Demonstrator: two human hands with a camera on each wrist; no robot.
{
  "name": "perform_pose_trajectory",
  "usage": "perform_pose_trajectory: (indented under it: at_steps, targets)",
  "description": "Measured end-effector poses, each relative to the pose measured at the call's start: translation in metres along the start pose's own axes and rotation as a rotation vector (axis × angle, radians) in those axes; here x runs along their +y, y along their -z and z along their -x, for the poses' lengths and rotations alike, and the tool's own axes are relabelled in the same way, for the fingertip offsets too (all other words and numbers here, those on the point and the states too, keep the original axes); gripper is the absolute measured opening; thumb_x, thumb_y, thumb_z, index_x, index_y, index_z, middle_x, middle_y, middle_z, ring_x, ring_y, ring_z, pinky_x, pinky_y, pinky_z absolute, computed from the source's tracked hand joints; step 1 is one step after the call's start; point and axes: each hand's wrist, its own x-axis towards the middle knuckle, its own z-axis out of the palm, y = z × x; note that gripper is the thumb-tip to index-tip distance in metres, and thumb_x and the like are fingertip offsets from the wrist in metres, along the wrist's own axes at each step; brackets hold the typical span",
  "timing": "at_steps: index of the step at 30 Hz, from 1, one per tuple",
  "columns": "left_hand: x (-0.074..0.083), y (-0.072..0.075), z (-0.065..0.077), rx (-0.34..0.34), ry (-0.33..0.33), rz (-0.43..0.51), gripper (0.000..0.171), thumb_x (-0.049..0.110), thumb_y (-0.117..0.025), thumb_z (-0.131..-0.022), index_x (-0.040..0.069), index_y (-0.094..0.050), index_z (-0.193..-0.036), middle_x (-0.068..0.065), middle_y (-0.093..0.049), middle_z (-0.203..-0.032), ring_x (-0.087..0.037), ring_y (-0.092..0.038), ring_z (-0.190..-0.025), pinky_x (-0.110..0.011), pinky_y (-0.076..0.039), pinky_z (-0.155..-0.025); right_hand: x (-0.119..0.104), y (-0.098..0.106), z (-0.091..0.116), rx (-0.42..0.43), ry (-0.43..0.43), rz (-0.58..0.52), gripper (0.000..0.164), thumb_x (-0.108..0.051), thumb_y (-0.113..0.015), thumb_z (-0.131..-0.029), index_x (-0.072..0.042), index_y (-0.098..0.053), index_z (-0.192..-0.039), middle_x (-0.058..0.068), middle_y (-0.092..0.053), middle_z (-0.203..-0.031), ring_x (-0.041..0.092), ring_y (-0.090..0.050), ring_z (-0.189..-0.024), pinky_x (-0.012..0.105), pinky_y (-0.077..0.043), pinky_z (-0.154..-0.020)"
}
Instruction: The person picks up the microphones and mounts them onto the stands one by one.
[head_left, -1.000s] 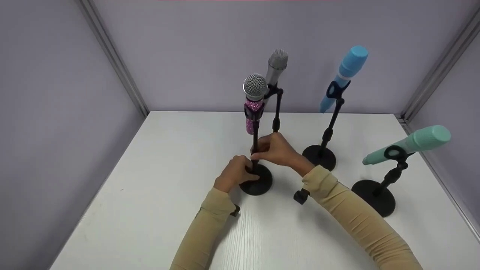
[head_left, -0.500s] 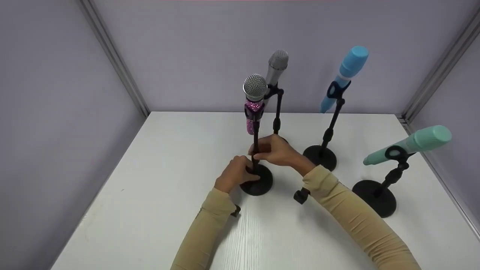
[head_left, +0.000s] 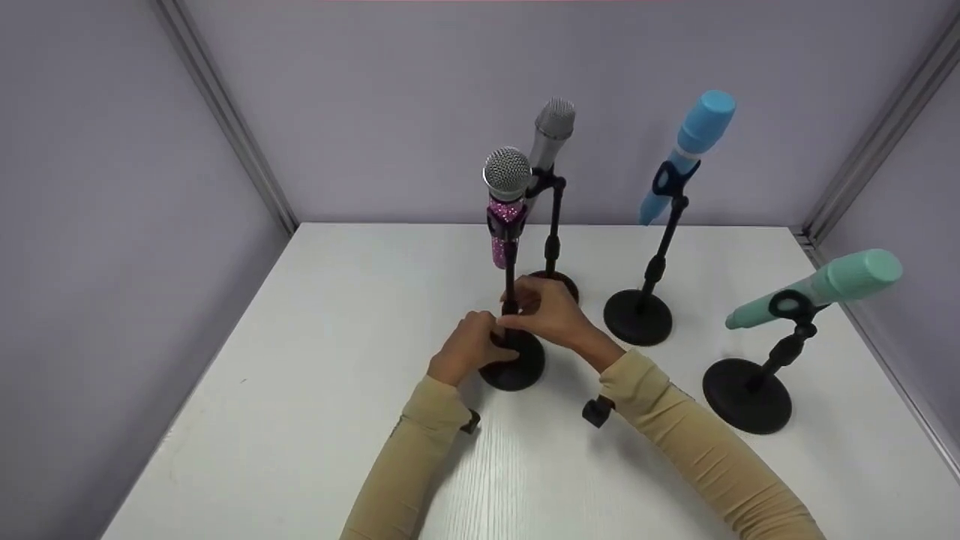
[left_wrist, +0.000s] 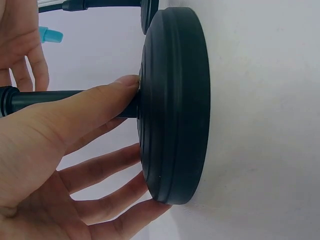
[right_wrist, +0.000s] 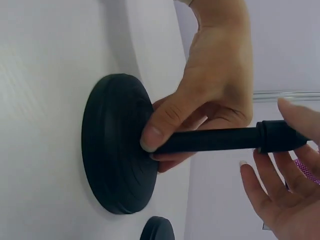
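A microphone (head_left: 507, 174) with a silver mesh head and pink glitter handle sits in the clip of a black microphone stand (head_left: 525, 367) on the white table. My left hand (head_left: 466, 349) grips the foot of its pole; in the left wrist view the thumb (left_wrist: 102, 100) lies along the pole to the round base (left_wrist: 175, 105), other fingers spread against the base. My right hand (head_left: 551, 311) is higher on the pole, thumb and fingers curled round the dark collar (right_wrist: 277, 136), seen in the right wrist view. The far side of the collar is hidden.
Right behind stands a silver microphone (head_left: 553, 124) on its own stand. A blue microphone (head_left: 701, 127) and a mint-green microphone (head_left: 847, 279) stand on the right, both tilted in their clips. Grey panels (head_left: 390, 112) enclose the white table (head_left: 315, 337).
My right hand has come slightly down and toward me along the pole, uncovering the base of the silver microphone's stand. The left hand stays put; the pink microphone has barely shifted.
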Motion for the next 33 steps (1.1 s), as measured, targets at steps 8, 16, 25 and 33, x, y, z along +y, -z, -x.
perform_pose_trajectory:
  at_steps: [8, 16, 25, 33]
  targets:
    - [0.001, -0.002, 0.0, -0.012, -0.029, -0.018, 0.025, 0.019, -0.089, -0.082, 0.0, -0.08, -0.095, -0.011, -0.078, -0.093, -0.016, -0.069, -0.085, -0.035, -0.06, -0.078, 0.004, -0.005, 0.006, 0.06, -0.031, -0.077, 0.036, -0.002, -0.085, -0.082, 0.006, -0.068, -0.112, 0.025, -0.073, -0.107, 0.039, -0.073, -0.098, 0.057, -0.057, -0.093]
    - [0.002, -0.003, -0.002, -0.003, -0.067, -0.027, 0.019, 0.017, -0.088, -0.082, 0.002, -0.08, -0.089, -0.008, -0.078, -0.086, -0.01, -0.061, -0.076, -0.032, -0.058, -0.073, -0.013, -0.004, 0.014, 0.087, -0.039, -0.097, 0.032, 0.005, -0.08, -0.083, 0.011, -0.066, -0.111, 0.029, -0.072, -0.109, 0.042, -0.072, -0.101, 0.055, -0.057, -0.096]
    - [-0.001, -0.005, -0.003, -0.013, -0.074, -0.015, 0.016, 0.017, -0.088, -0.082, 0.003, -0.08, -0.087, -0.006, -0.079, -0.083, -0.008, -0.061, -0.074, -0.033, -0.059, -0.076, 0.012, -0.007, 0.013, 0.073, -0.057, -0.191, 0.03, -0.001, -0.077, -0.089, 0.007, -0.066, -0.115, 0.026, -0.071, -0.115, 0.039, -0.07, -0.108, 0.056, -0.054, -0.101]
    - [-0.004, -0.003, -0.003, -0.007, -0.067, -0.018, 0.015, 0.016, -0.088, -0.081, 0.004, -0.081, -0.087, -0.005, -0.079, -0.082, -0.008, -0.062, -0.071, -0.03, -0.057, -0.072, 0.011, -0.003, 0.013, -0.083, 0.022, -0.203, 0.031, -0.002, -0.061, -0.101, 0.003, -0.064, -0.131, 0.022, -0.069, -0.132, 0.036, -0.065, -0.126, 0.041, -0.052, -0.108]
